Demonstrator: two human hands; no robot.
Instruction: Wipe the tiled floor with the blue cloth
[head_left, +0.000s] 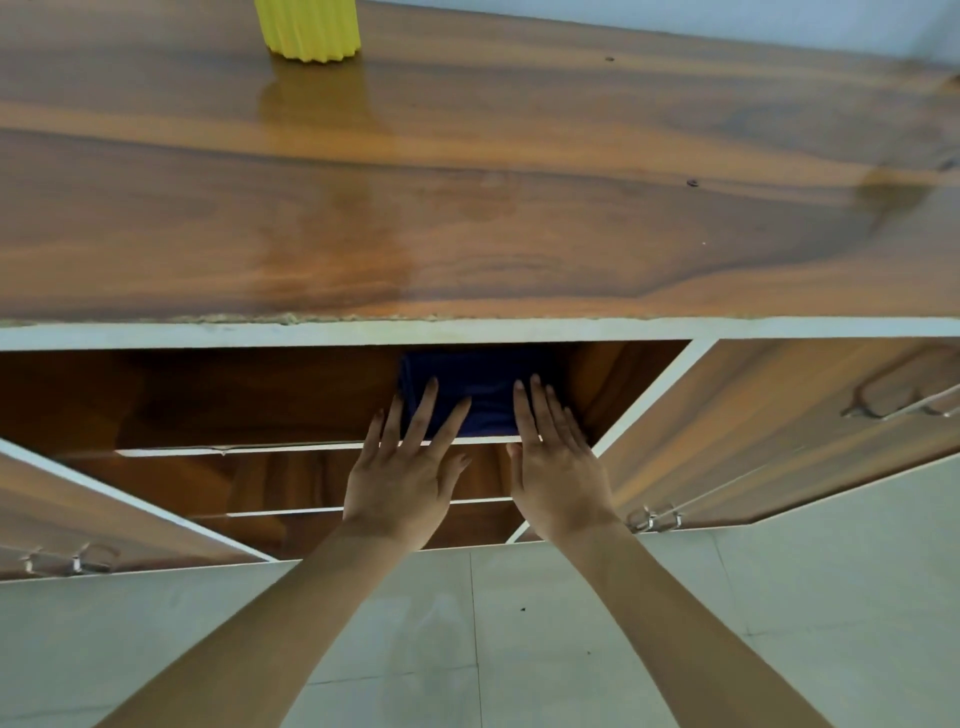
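A folded dark blue cloth (480, 387) lies on the top shelf (234, 450) inside an open wooden cabinet. My left hand (402, 467) rests on the cloth's front left part with fingers spread flat. My right hand (553, 462) lies flat along the cloth's right edge, fingers together and pointing inward. Neither hand grips the cloth. The pale tiled floor (519, 649) stretches below the cabinet, under my forearms.
Both cabinet doors stand swung outward, the left door (119, 519) and the right door (779, 426), each with metal handles. A glossy wooden top (467, 208) carries a yellow ribbed vase (309, 28) at the back left. Lower shelves sit beneath the cloth.
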